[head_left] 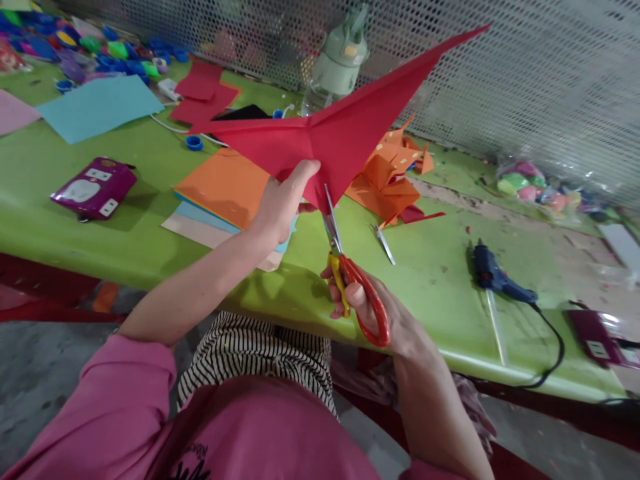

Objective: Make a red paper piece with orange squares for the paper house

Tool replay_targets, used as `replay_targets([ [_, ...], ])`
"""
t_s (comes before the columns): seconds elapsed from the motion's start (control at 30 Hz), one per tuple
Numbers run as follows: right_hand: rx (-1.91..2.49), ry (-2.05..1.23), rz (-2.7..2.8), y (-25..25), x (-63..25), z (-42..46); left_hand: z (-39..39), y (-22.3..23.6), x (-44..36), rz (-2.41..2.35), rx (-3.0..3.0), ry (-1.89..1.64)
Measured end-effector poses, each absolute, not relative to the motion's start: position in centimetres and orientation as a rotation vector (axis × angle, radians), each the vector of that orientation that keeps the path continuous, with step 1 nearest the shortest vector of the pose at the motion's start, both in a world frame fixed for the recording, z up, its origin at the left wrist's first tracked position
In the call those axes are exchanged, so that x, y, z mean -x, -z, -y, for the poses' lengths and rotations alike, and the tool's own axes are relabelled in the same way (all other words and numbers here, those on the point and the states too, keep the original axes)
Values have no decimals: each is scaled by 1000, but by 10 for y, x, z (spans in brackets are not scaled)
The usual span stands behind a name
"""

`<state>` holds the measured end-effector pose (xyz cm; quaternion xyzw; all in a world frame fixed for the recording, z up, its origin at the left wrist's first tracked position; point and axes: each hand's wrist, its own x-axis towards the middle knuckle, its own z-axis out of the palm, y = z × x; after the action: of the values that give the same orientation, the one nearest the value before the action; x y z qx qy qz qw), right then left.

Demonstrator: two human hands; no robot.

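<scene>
The large folded sheet of red paper [350,137] is gripped by the left hand [283,207], with the thumb on its front, and is held above the green table [430,280]. The scissors with one red and one yellow handle [367,300] are gripped by the right hand [370,303]; their metal blades are placed at the lower point of the paper. Below the left hand, a stack of orange, blue and pale paper sheets [225,183] is seen.

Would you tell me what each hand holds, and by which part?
The left hand pinches the folded red paper near its lower middle; the right hand holds the scissors by their handles.
</scene>
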<state>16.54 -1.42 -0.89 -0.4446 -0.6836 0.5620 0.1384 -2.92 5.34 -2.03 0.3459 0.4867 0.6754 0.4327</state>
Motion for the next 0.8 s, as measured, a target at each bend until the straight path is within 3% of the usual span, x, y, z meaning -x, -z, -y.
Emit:
replay_targets([
  [0.13, 1289, -1598, 2011, 11, -169, 14, -52, 17, 29, -1130, -717, -1661],
  [0.8, 1287, -1565, 2042, 8, -177, 19, -53, 14, 35, -1356, -1074, -1721],
])
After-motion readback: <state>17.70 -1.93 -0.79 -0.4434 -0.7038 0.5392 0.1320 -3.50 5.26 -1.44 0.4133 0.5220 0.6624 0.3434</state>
